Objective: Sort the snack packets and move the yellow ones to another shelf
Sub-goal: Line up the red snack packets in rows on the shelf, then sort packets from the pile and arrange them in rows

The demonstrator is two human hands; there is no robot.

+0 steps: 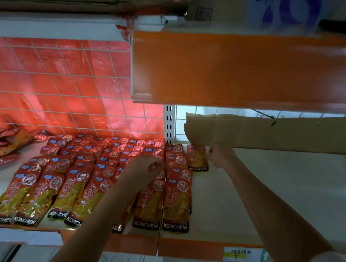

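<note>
Left hand (145,166) fingers curled, pinching a red packet (155,189) in the rows mid-shelf (245,201). Right hand (218,156) grips lone packet (197,157) beside the rows, near back edge, under cardboard (273,134).

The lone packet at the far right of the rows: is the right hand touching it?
Touching. The head view shows the right hand with fingers against the right edge of the lone packet, no gap between them.
</note>
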